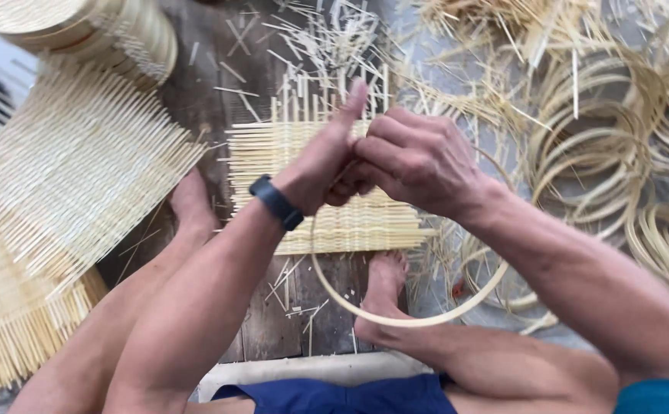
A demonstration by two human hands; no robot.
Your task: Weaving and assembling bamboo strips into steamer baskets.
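My left hand (321, 165), with a dark band on its wrist, and my right hand (415, 157) meet above a square mat (350, 226) woven of pale bamboo strips. Both hands grip the upper part of a thin bamboo hoop (403, 320) that curves down under my forearms to my right foot. My left thumb points up. The place where the fingers close on the hoop is hidden between the hands. The mat lies on a dark wooden board (273, 322), and my two bare feet rest at its left and lower edges.
A stack of woven mats (66, 169) spreads out at the left, with round woven trays (97, 31) above it. Several bamboo hoops (603, 153) lie piled at the right. Loose strip offcuts (327, 38) litter the floor at the top.
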